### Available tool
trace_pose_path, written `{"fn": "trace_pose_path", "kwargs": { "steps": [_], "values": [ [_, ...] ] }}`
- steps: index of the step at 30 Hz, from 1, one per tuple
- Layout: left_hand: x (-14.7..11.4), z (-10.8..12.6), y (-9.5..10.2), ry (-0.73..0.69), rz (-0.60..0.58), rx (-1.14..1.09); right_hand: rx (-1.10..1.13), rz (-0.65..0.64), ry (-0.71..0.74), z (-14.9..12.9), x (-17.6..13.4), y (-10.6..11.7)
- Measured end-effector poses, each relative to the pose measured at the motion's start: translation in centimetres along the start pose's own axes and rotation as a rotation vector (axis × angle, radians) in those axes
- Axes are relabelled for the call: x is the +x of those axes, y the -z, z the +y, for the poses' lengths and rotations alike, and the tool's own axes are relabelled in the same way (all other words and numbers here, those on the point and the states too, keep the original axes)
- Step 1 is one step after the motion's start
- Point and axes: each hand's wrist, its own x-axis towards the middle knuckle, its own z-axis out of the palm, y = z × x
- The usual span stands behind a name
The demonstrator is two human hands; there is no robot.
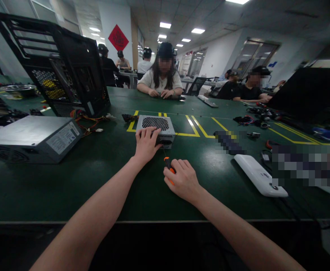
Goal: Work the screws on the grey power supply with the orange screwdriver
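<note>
A small grey computer power supply unit [169,130] with a honeycomb grille on top stands on the green table in front of me. My left hand [147,142] grips its near left side, fingers over the top edge and thumb by the socket on the front face. In my right hand [184,177] is a screwdriver [167,162] with an orange and black handle, fingers wrapped round it. Its thin shaft points up and away, toward the near face of the unit. Whether the tip touches it I cannot tell.
At left lie a larger power supply [32,131] and an upright black computer case [80,75] with loose cables. To the right are a white device [259,175], cable bundles [255,117] and a dark panel [311,101]. A person [161,77] sits opposite.
</note>
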Motion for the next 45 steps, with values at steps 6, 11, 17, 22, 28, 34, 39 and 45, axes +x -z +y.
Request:
{"fn": "trace_pose_path", "kwargs": {
  "steps": [6, 11, 17, 22, 28, 34, 39, 45],
  "values": [
    [-0.01, -0.06, -0.16, 0.002, -0.003, 0.004, 0.061, -0.026, -0.065, -0.01, -0.01, -0.3],
    [0.03, -0.03, -0.28, 0.0, 0.009, 0.017, 0.101, -0.061, -0.096, -0.08, -0.2, -0.51],
    [0.04, 0.0, -0.29, 0.02, 0.0, -0.002, 0.051, -0.097, -0.069, -0.04, 0.14, 0.02],
    [0.05, -0.08, -0.27, 0.014, 0.013, 0.011, 0.126, -0.051, -0.107, -0.08, 0.11, -0.36],
    [0.05, -0.02, -0.2, 0.015, 0.024, 0.005, 0.042, -0.088, -0.055, 0.05, 0.01, -0.08],
    [0.03, -0.09, -0.28, 0.016, 0.031, -0.012, 0.113, -0.097, -0.115, -0.17, 0.19, -0.11],
    [0.04, -0.11, -0.33, 0.02, 0.038, -0.006, 0.113, -0.093, -0.12, -0.21, 0.0, -0.33],
    [0.08, -0.02, -0.31, 0.027, 0.04, -0.003, 0.166, -0.113, -0.109, 0.1, -0.05, -0.06]
  ]
}}
